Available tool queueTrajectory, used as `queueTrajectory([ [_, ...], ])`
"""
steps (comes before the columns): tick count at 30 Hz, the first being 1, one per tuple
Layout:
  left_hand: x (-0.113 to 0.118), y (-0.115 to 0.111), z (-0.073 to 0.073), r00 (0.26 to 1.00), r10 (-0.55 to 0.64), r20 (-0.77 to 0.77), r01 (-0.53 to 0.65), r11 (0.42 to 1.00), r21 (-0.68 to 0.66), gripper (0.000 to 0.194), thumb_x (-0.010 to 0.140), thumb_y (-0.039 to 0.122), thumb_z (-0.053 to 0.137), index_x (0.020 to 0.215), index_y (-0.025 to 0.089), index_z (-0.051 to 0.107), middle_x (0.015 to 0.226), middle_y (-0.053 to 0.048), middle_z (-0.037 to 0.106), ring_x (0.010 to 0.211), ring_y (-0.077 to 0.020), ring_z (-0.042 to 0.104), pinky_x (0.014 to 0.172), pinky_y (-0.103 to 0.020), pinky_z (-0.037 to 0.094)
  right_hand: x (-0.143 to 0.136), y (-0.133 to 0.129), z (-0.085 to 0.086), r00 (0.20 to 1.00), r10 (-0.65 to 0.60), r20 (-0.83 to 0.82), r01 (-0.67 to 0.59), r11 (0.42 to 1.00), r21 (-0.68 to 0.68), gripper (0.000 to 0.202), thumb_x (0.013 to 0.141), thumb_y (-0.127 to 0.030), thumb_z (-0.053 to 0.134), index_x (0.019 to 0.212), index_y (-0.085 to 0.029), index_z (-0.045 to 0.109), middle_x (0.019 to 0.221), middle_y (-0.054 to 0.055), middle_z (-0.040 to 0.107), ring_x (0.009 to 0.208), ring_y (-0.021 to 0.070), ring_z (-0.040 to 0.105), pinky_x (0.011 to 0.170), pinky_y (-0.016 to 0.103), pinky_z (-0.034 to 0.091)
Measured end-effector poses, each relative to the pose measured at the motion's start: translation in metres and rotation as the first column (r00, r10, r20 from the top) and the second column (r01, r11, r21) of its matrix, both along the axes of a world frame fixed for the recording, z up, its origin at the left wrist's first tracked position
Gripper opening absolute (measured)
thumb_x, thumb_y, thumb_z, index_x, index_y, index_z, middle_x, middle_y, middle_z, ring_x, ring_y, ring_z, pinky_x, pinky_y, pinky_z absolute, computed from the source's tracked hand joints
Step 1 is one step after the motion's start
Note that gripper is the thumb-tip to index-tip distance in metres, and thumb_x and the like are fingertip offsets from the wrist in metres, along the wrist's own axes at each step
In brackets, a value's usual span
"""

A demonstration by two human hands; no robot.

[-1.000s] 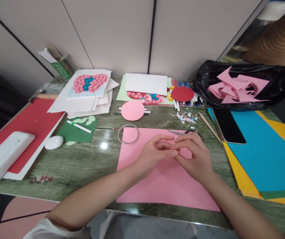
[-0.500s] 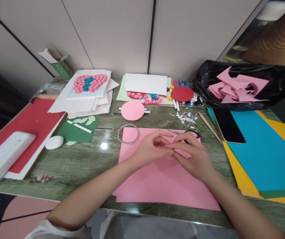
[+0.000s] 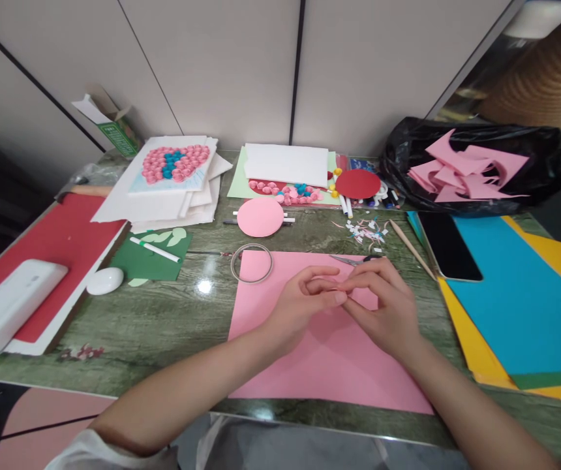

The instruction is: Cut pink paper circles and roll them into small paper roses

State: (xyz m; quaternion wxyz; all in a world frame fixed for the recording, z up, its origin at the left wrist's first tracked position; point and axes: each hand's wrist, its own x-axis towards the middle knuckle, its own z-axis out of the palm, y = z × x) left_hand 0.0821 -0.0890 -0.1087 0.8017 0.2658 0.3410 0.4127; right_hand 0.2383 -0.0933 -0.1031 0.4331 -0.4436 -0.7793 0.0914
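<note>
My left hand (image 3: 304,302) and my right hand (image 3: 383,303) meet fingertip to fingertip above a large pink paper sheet (image 3: 319,365). Both are closed in a pinch. A thin sliver of pink shows between the fingertips, but the fingers hide what they hold. Just beyond my right hand lie scissors (image 3: 351,260), their handles partly covered by it. A thin round ring (image 3: 233,266) rests over the sheet's far left corner. Behind it, a pink paper circle (image 3: 259,217) lies across pens.
Paper scraps (image 3: 366,230), a wooden stick (image 3: 411,248) and a phone (image 3: 451,247) on coloured sheets lie right. A black bag (image 3: 398,153) holds pink offcuts. Paper-flower artwork (image 3: 175,163), green paper (image 3: 163,266) and a white device (image 3: 16,303) stand left.
My hands have shifted slightly, and the fingertips are closer together. My right fingers cover more of the scissors' handles. Everything else on the table stays put.
</note>
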Motion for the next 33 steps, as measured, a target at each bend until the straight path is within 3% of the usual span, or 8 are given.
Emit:
queueTrajectory([
  [8, -0.008, 0.012, 0.006, 0.993, -0.04, -0.108, 0.056, 0.988, 0.144, 0.036, 0.063, 0.014, 0.076, 0.095, 0.018, 0.061, 0.072, 0.001, 0.067, 0.068, -0.0105, 0.061, 0.071, -0.026, 0.045, 0.003, 0.001, 0.003, 0.998, 0.051, 0.031, -0.05, 0.998, -0.043, 0.018, 0.078, -0.015, 0.063, 0.092, -0.027, 0.066, 0.085, 0.003, 0.059, 0.08, 0.0195, 0.055, 0.071, 0.037, 0.045],
  [16, -0.021, 0.025, 0.012, 0.941, -0.244, -0.234, 0.309, 0.901, 0.305, 0.032, 0.066, 0.008, 0.069, 0.096, 0.018, 0.062, 0.071, 0.001, 0.065, 0.07, -0.0104, 0.061, 0.071, -0.025, 0.045, 0.005, 0.003, 0.001, 0.972, 0.206, 0.115, -0.194, 0.975, -0.11, 0.018, 0.081, -0.013, 0.06, 0.092, -0.027, 0.064, 0.095, 0.005, 0.059, 0.091, 0.0207, 0.055, 0.077, 0.04, 0.045],
  [19, -0.017, 0.021, 0.012, 0.962, -0.177, -0.209, 0.23, 0.936, 0.266, 0.031, 0.067, 0.011, 0.07, 0.097, 0.017, 0.062, 0.075, -0.001, 0.066, 0.073, -0.011, 0.06, 0.073, -0.025, 0.045, 0.004, 0.003, 0.001, 0.989, 0.116, 0.096, -0.113, 0.993, -0.042, 0.017, 0.08, -0.014, 0.063, 0.091, -0.026, 0.064, 0.089, 0.004, 0.059, 0.085, 0.0202, 0.055, 0.073, 0.04, 0.044],
  [23, -0.008, 0.01, 0.007, 0.992, -0.102, -0.073, 0.11, 0.987, 0.114, 0.034, 0.067, 0.014, 0.073, 0.098, 0.018, 0.062, 0.078, -0.001, 0.067, 0.073, -0.0111, 0.061, 0.076, -0.027, 0.043, 0.002, 0.002, 0.001, 0.999, 0.031, 0.031, -0.031, 0.999, 0.018, 0.015, 0.077, -0.014, 0.065, 0.086, -0.025, 0.062, 0.085, 0.003, 0.058, 0.081, 0.0196, 0.055, 0.07, 0.038, 0.045],
  [27, -0.002, 0.002, 0.001, 0.998, -0.07, 0.001, 0.069, 0.996, 0.06, 0.033, 0.067, 0.015, 0.074, 0.098, 0.019, 0.062, 0.081, -0.001, 0.067, 0.076, -0.0105, 0.06, 0.075, -0.025, 0.041, 0.001, 0.0, 0.0, 1.0, 0.016, 0.013, -0.016, 1.0, 0.007, 0.012, 0.076, -0.014, 0.065, 0.078, -0.024, 0.058, 0.082, 0.002, 0.058, 0.079, 0.0193, 0.055, 0.07, 0.037, 0.044],
  [33, -0.001, 0.002, 0.0, 0.999, -0.043, -0.009, 0.043, 0.997, 0.059, 0.032, 0.063, 0.016, 0.076, 0.092, 0.017, 0.063, 0.077, 0.0, 0.068, 0.075, -0.0113, 0.061, 0.073, -0.025, 0.042, -0.002, 0.0, 0.001, 1.0, 0.022, -0.002, -0.022, 0.999, -0.032, 0.012, 0.077, -0.015, 0.064, 0.076, -0.023, 0.055, 0.077, 0.001, 0.058, 0.078, 0.0191, 0.054, 0.069, 0.036, 0.043],
])
